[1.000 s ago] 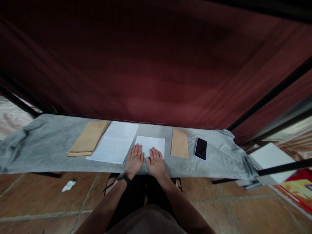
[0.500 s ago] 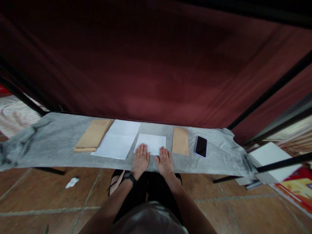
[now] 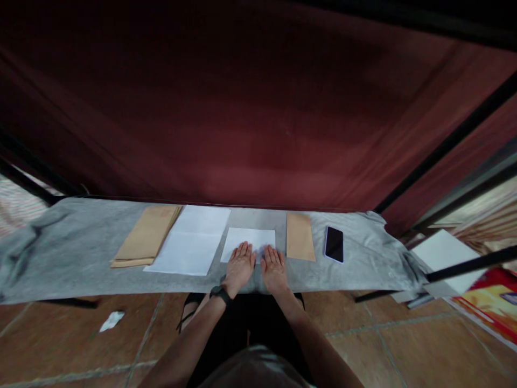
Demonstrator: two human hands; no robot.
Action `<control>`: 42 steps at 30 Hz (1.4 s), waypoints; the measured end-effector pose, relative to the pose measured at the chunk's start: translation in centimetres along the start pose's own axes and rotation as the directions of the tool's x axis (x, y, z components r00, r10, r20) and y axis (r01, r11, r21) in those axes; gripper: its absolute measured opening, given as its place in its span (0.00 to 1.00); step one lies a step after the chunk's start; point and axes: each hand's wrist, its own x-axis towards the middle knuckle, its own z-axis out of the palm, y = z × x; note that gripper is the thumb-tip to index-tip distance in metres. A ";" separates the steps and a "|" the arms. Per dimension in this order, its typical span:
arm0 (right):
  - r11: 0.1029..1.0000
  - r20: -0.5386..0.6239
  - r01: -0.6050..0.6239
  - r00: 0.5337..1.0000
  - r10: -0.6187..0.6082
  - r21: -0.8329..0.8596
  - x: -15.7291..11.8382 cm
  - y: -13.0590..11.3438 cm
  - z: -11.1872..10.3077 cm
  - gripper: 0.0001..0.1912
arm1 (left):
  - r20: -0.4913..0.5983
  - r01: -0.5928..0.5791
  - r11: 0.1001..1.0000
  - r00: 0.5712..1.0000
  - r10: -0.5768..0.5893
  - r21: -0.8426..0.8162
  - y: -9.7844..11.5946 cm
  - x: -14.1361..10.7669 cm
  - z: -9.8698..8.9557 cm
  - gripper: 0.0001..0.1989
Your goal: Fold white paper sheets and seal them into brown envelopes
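My left hand [image 3: 239,267] and my right hand [image 3: 274,269] lie flat, side by side, fingers together, pressing on the near edge of a small white folded sheet [image 3: 250,237]. The sheet rests on a grey cloth [image 3: 68,253] that covers a long narrow table. A black band sits on my left wrist. Left of the sheet lies a larger stack of white paper [image 3: 193,241]. To the right of my hands lies a single brown envelope [image 3: 299,236].
A pile of brown envelopes [image 3: 145,235] lies at the left, a black phone [image 3: 334,244] at the right. A dark red curtain [image 3: 258,118] hangs behind the table. White board [image 3: 444,253] and coloured prints lie right; a paper scrap [image 3: 112,320] is on the tiled floor.
My hands have drawn closer together on the small white sheet, and it looks shorter front to back than a second ago. The view has shifted slightly.
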 end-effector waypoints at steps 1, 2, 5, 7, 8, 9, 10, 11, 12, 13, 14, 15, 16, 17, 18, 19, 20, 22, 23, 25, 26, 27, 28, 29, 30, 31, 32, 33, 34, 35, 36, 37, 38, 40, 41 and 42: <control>1.000 0.009 0.020 1.000 -0.020 0.018 0.8 -0.3 -0.1 0.25 | -0.008 -0.007 1.000 1.000 0.007 -0.008 -0.1 0.6 -0.2 0.28; 0.998 0.020 0.047 0.999 -0.048 0.037 1.7 -0.6 -0.1 0.25 | -0.017 -0.013 1.000 1.000 0.013 -0.017 -0.1 1.2 -0.4 0.28; 0.989 0.042 0.123 0.991 -0.126 0.078 4.1 -1.0 0.1 0.25 | -0.022 -0.032 0.999 0.999 0.031 -0.041 -0.6 3.3 -0.6 0.28; 0.985 0.052 0.153 0.986 -0.157 0.079 5.3 -0.9 0.6 0.25 | -0.006 -0.045 0.998 0.999 0.045 -0.045 -1.3 4.4 -0.4 0.27; 0.985 0.058 0.156 0.985 -0.160 0.069 5.6 -0.8 0.9 0.24 | 0.005 -0.051 0.998 0.999 0.051 -0.046 -1.7 4.8 -0.3 0.27; 0.986 0.064 0.156 0.985 -0.159 0.054 5.9 -0.6 1.2 0.24 | 0.016 -0.056 0.997 0.998 0.057 -0.047 -2.1 5.0 -0.1 0.27; 0.987 0.069 0.155 0.985 -0.157 0.036 6.0 -0.5 1.5 0.24 | 0.025 -0.062 0.997 0.998 0.063 -0.046 -2.5 5.2 0.1 0.27; 0.988 0.073 0.154 0.985 -0.155 0.018 6.0 -0.4 1.8 0.24 | 0.029 -0.069 0.997 0.997 0.070 -0.044 -2.9 5.2 0.3 0.26; 0.988 0.073 0.152 0.986 -0.151 0.003 6.0 -0.4 2.0 0.24 | 0.028 -0.072 0.997 0.997 0.073 -0.039 -3.1 5.3 0.5 0.26; 0.989 0.070 0.150 0.986 -0.149 -0.009 6.0 -0.3 2.2 0.24 | 0.021 -0.068 0.997 0.997 0.069 -0.032 -3.3 5.2 0.7 0.26; 0.989 0.063 0.143 0.988 -0.142 -0.019 5.9 -0.2 2.4 0.24 | 0.012 -0.057 0.998 0.998 0.057 -0.022 -3.5 5.2 0.9 0.27; 0.991 0.053 0.129 0.990 -0.128 -0.027 5.9 -0.2 2.6 0.24 | 0.001 -0.040 0.999 0.999 0.040 -0.010 -3.6 5.2 1.0 0.27; 0.994 0.039 0.108 0.994 -0.107 -0.035 5.9 -0.1 2.7 0.24 | -0.012 -0.020 1.000 1.000 0.020 0.000 -3.6 5.1 1.1 0.27; 0.995 0.024 0.086 0.996 -0.085 -0.042 6.0 0.0 2.7 0.25 | -0.025 0.000 1.000 1.000 0.001 0.007 -3.7 5.1 1.1 0.27; 0.997 0.008 0.065 0.998 -0.065 -0.049 6.0 0.2 2.8 0.25 | -0.036 0.015 1.000 0.999 -0.015 0.012 -3.7 5.0 1.2 0.28; 0.997 -0.007 0.046 0.999 -0.047 -0.056 6.0 0.3 2.9 0.25 | -0.046 0.028 0.999 0.999 -0.028 0.014 -3.8 4.9 1.2 0.28; 0.998 -0.020 0.032 0.999 -0.033 -0.062 6.0 0.5 2.9 0.26 | -0.053 0.041 0.999 0.998 -0.040 0.015 -3.8 4.8 1.2 0.29; 0.998 -0.040 0.009 0.999 -0.012 -0.069 5.9 0.8 3.0 0.27 | -0.064 0.072 0.997 0.995 -0.071 0.017 -3.9 4.5 1.2 0.30; 0.997 -0.048 -0.002 0.999 -0.002 -0.071 5.8 0.9 3.0 0.27 | -0.070 0.086 0.996 0.994 -0.084 0.018 -3.9 4.3 1.2 0.30; 0.997 -0.064 -0.024 0.998 0.019 -0.073 5.7 1.2 3.1 0.28 | -0.081 0.104 0.994 0.991 -0.102 0.022 -4.0 3.8 1.0 0.31; 0.997 -0.073 -0.035 0.997 0.030 -0.074 5.6 1.2 3.1 0.29 | -0.086 0.110 0.994 0.990 -0.107 0.025 -4.0 3.5 1.0 0.31; 0.996 -0.081 -0.044 0.996 0.038 -0.076 5.5 1.3 3.2 0.29 | -0.088 0.115 0.993 0.990 -0.112 0.029 -4.0 3.2 0.9 0.31; 0.996 -0.088 -0.051 0.995 0.044 -0.077 5.4 1.3 3.2 0.29 | -0.088 0.119 0.992 0.989 -0.116 0.032 -4.1 2.8 0.8 0.31; 0.996 -0.095 -0.056 0.994 0.048 -0.076 5.4 1.4 3.2 0.30 | -0.087 0.124 0.992 0.989 -0.120 0.036 -4.1 2.4 0.7 0.32; 0.996 -0.102 -0.059 0.993 0.052 -0.073 5.3 1.5 3.1 0.30 | -0.085 0.127 0.991 0.989 -0.124 0.039 -4.1 1.9 0.6 0.32; 0.996 -0.110 -0.063 0.992 0.055 -0.067 5.2 1.5 3.1 0.30 | -0.084 0.130 0.991 0.988 -0.126 0.042 -4.1 1.3 0.5 0.33; 0.996 -0.119 -0.068 0.991 0.061 -0.058 5.1 1.6 3.0 0.30 | -0.086 0.131 0.990 0.988 -0.127 0.043 -4.1 0.7 0.5 0.33; 0.996 -0.130 -0.078 0.989 0.071 -0.045 5.0 1.6 2.9 0.30 | -0.090 0.131 0.990 0.988 -0.126 0.044 -4.1 0.0 0.5 0.33; 0.995 -0.139 -0.093 0.986 0.088 -0.031 4.8 1.7 2.7 0.29 | -0.097 0.129 0.991 0.988 -0.124 0.044 -4.1 -0.7 0.5 0.33; 0.993 -0.144 -0.114 0.983 0.111 -0.015 4.7 1.8 2.4 0.29 | -0.107 0.129 0.991 0.987 -0.124 0.044 -4.1 -1.5 0.6 0.33; 0.990 -0.142 -0.142 0.980 0.141 0.002 4.6 1.8 2.1 0.28 | -0.118 0.127 0.991 0.986 -0.121 0.046 -4.1 -2.1 0.7 0.33; 0.985 -0.130 -0.171 0.977 0.171 0.017 4.6 1.8 1.7 0.27 | -0.131 0.128 0.991 0.984 -0.120 0.049 -4.1 -2.8 0.7 0.33; 0.979 -0.106 -0.199 0.974 0.202 0.032 4.5 1.8 1.3 0.27 | -0.142 0.127 0.991 0.983 -0.119 0.052 -4.1 -3.3 0.8 0.33; 0.961 -0.025 -0.269 0.962 0.271 0.068 4.5 1.8 0.3 0.28 | -0.158 0.130 0.990 0.980 -0.119 0.057 -4.1 -4.0 0.9 0.33; 0.949 0.019 -0.305 0.952 0.305 0.085 4.6 1.7 -0.2 0.28 | -0.160 0.131 0.990 0.980 -0.120 0.060 -4.1 -4.2 0.9 0.32; 0.935 0.057 -0.341 0.940 0.337 0.099 4.7 1.6 -0.6 0.28 | -0.160 0.131 0.989 0.980 -0.120 0.064 -4.1 -4.3 0.9 0.32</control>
